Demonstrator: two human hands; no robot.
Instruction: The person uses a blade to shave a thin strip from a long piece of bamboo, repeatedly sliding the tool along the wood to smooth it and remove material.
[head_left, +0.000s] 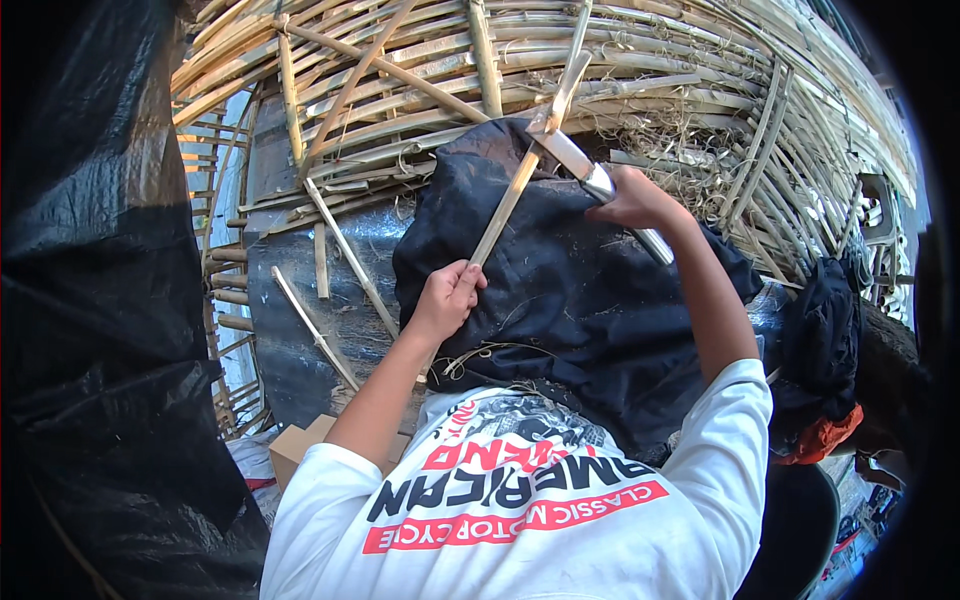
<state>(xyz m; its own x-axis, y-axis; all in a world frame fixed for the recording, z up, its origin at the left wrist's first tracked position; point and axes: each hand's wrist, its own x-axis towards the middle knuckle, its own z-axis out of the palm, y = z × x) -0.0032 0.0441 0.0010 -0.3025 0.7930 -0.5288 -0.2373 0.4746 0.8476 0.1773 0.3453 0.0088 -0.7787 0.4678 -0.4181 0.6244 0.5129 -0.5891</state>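
Firmly, in the head view, a person's left hand [447, 303] closes around the lower end of a pale strip [507, 205], which slants up and away over a black cloth [560, 280]. The right hand [640, 200] grips a knife [568, 157], its blade lying across the strip's upper part. The work looks partway along: beyond the blade, the strip appears forked, as if already split or shaved, while the length between blade and left hand seems whole and, by that reading, left to be worked. Curled shavings [675, 130] litter the far side, below stacked bamboo [640, 60]. Two slim sticks [350, 255] lie to the left; whether they are finished pieces cannot be told.
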